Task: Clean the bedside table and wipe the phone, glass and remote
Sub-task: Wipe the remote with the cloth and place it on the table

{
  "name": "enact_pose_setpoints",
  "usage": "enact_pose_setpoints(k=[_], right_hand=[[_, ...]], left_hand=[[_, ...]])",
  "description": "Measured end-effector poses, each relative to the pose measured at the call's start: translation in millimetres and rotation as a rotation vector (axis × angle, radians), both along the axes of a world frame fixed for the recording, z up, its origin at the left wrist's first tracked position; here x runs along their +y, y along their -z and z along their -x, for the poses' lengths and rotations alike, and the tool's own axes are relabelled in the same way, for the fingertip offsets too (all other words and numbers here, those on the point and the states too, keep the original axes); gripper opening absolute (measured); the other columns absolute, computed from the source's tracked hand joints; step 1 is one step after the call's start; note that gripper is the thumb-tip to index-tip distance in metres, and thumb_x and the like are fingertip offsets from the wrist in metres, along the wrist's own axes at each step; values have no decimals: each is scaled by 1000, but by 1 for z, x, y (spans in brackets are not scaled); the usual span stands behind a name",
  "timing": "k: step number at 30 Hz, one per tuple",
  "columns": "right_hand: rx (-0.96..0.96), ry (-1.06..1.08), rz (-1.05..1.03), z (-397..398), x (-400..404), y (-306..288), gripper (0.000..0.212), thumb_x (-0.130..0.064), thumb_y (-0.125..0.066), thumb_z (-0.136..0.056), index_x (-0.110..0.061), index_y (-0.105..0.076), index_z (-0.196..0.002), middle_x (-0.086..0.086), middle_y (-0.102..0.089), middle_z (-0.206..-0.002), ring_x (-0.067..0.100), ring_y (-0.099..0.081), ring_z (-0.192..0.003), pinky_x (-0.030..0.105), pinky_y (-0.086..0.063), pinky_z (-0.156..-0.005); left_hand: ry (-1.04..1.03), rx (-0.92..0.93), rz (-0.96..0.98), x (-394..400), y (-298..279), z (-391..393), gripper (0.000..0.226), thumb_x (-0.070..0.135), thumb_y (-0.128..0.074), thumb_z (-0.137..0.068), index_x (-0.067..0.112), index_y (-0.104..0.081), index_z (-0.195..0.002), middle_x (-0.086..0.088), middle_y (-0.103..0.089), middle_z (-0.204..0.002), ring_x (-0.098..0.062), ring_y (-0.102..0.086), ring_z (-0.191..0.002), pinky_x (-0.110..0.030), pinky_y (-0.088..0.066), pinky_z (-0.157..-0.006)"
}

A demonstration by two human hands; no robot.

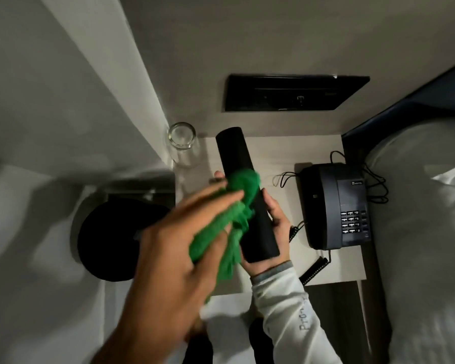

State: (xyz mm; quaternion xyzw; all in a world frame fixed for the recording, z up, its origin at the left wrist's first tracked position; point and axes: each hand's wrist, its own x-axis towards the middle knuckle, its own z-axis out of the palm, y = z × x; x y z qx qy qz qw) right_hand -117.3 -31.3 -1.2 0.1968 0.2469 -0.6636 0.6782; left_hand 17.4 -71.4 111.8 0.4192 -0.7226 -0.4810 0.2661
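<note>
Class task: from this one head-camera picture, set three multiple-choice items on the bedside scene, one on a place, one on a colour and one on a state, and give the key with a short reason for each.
1. Where does the glass stand?
A. far-left corner of the bedside table
B. on the phone
C. on the pillow

2. What colour is the cloth?
A. white
B. green
C. blue

3. What is the state of the remote?
A. lying on the table
B. lifted in the right hand, cloth pressed on it by the left hand
C. resting on the phone

Key: 1 A, it sits by the wall corner; 2 B, plainly green; 3 B, fingers wrap its lower half.
</note>
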Motion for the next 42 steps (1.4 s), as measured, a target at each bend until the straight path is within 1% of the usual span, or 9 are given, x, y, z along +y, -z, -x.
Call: enact_pose_setpoints(k=[4, 6, 9, 15, 19, 23, 27, 32, 42], right_hand=[[-57, 26, 54, -11, 16, -7, 49, -30, -52, -94, 6, -67, -124, 25, -68, -129, 34, -65, -124, 48, -39, -119], [-71, 38, 39, -14, 22, -5, 47, -27, -62, -91, 2, -66, -128, 23, -67, -131, 35, -63, -125, 51, -38, -119], [12, 26, -16, -9, 21, -7, 40, -35, -59, -94, -9, -70, -122, 15, -73, -119, 29, -65, -116, 45, -36, -117], [89, 14, -102, 19, 20, 7, 63, -31, -60, -92, -2, -49, -146, 15, -51, -150, 23, -47, -139, 37, -26, -126], [272, -69, -212, 33, 29, 24, 70, -17, -67, -87, -11, -42, -152, 10, -74, -114, 23, -74, -96, 33, -63, -78], [511, -170, -252, 31, 33, 25, 70, -7, -72, -76, -5, -50, -142, 11, -78, -93, 23, -76, -68, 30, -61, -55], [363, -227, -36, 23, 40, 13, 51, -22, -57, -95, -13, -51, -144, 19, -70, -117, 32, -75, -87, 38, -63, -70], [190, -152, 66, 14, 46, 5, 49, -23, -47, -100, -19, -48, -149, 14, -64, -126, 29, -66, -96, 40, -57, -79], [292, -61, -6, -1, 47, 7, 42, -23, -54, -98, -21, -60, -140, 4, -71, -128, 18, -71, -103, 35, -58, -83]], left_hand=[[-168, -147, 200, -59, 14, 30, 39, 0, -63, -90, 10, -68, -127, 4, -62, -135, 4, -58, -123, -4, -37, -107], [-105, -246, 167, -68, 27, 49, 43, -6, -63, -88, 7, -67, -128, -5, -63, -138, -15, -60, -126, -14, -37, -113], [43, -301, 76, -49, 41, 67, 52, -5, -63, -89, 15, -62, -137, -1, -55, -148, -15, -52, -136, -26, -36, -120], [326, -267, -35, 33, 40, 45, 52, 9, -54, -88, 24, -63, -136, 8, -49, -153, -3, -39, -145, -16, -26, -122], [250, -117, -153, 40, 32, 17, 45, 10, -61, -88, 30, -70, -127, 19, -59, -142, 6, -52, -132, -20, -45, -110], [33, -62, -111, 14, 28, 12, 48, 0, -65, -91, 29, -68, -128, 23, -60, -140, 12, -55, -126, -4, -40, -104], [-42, -238, 146, -30, 39, 30, 47, -10, -65, -87, 10, -66, -130, 7, -58, -138, 6, -55, -126, -3, -33, -110], [152, -537, 214, -42, 56, 53, 55, -1, -63, -91, 15, -55, -143, -4, -47, -155, -22, -42, -145, -32, -32, -122], [163, -440, 41, -9, 63, 51, 56, -5, -62, -88, 19, -60, -139, 2, -51, -152, -14, -49, -139, -32, -40, -119]])
